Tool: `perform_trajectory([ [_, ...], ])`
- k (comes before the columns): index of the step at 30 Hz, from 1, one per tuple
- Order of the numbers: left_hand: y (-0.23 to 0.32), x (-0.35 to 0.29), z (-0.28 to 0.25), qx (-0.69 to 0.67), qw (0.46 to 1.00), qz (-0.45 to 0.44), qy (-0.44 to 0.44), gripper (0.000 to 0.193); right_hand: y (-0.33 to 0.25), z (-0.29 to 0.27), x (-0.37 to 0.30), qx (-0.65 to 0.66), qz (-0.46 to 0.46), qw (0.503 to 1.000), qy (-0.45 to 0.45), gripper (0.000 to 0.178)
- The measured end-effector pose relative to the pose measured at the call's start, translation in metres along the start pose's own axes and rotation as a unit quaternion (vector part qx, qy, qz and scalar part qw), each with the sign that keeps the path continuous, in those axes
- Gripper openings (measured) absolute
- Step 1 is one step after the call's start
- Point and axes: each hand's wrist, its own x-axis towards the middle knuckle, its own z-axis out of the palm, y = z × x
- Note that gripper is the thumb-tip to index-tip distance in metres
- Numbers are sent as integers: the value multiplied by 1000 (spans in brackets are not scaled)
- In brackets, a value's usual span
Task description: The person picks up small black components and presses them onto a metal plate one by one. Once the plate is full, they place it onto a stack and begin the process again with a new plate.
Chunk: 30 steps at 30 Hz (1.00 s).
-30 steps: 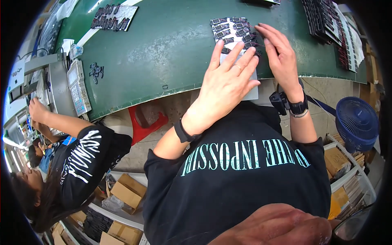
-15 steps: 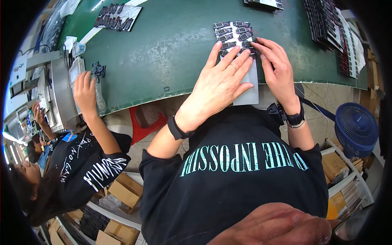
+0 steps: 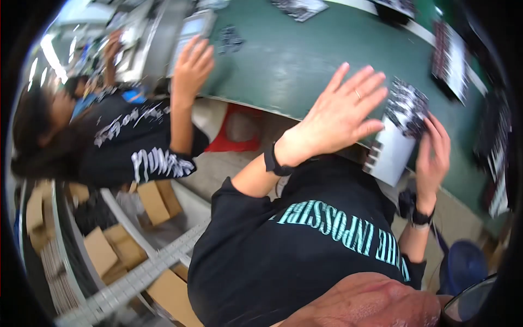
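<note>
A pale flat board (image 3: 393, 155) lies at the front edge of the green table, its near end bare. Small black rectangular parts (image 3: 408, 103) sit in rows on its far half, blurred now; the earlier frame shows them more sharply. My left hand (image 3: 343, 114) hovers just left of the board, fingers spread and holding nothing. At the board's right edge is my right hand (image 3: 434, 155), its fingers stretched out and the fingertips beside the parts. Motion blur hides whether those fingertips press on anything.
Boards of dark parts (image 3: 449, 60) stand to the right and at the far edge (image 3: 299, 8). On the left a co-worker's raised hand (image 3: 193, 68) is near a small dark cluster (image 3: 230, 39) on the table. A blue fan (image 3: 463, 267) stands at lower right; cardboard boxes (image 3: 158, 201) lie behind.
My left hand has lifted off the parts and come away to the board's left. My right hand has shifted down along its right edge. The whole view has swung.
</note>
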Motion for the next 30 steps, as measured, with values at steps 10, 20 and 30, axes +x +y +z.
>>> perform_trajectory([
  [10,-239,-58,-67,247,896,-369,-27,78,16,16,-12,41,14,998,46,25],
  [20,-219,-57,-18,157,975,-151,-47,83,-8,24,-23,93,-38,983,-152,33],
  [30,-68,-29,18,58,992,-112,-13,66,-25,26,-27,10,-112,972,-204,28],
])
